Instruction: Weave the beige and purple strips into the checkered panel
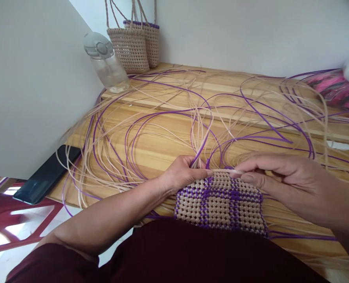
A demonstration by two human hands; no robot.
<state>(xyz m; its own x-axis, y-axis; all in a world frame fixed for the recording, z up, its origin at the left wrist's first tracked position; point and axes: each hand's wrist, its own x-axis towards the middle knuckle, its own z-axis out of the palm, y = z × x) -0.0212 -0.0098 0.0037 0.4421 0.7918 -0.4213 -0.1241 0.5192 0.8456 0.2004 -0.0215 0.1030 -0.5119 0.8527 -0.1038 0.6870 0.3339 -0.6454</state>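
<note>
A beige and purple woven panel (218,206) lies against my body at the table's front edge, its long loose strands fanning outward. At its upper left corner, my left hand (182,173) is closed, the thumb pressing on the top edge beside a bunch of upright beige and purple strands (198,145). A pale flat strand (226,171) runs along that edge between both hands. My right hand (277,177) pinches the strand's right end between thumb and forefinger, just above the weave. The fingertips of my left hand are partly hidden behind the strands.
Loose strands (168,112) spread across the wooden table (151,137). A clear water bottle (108,65) and two woven bags (130,47) stand at the back left. A dark phone (46,175) lies at the left edge, a pink patterned packet (336,88) at the far right.
</note>
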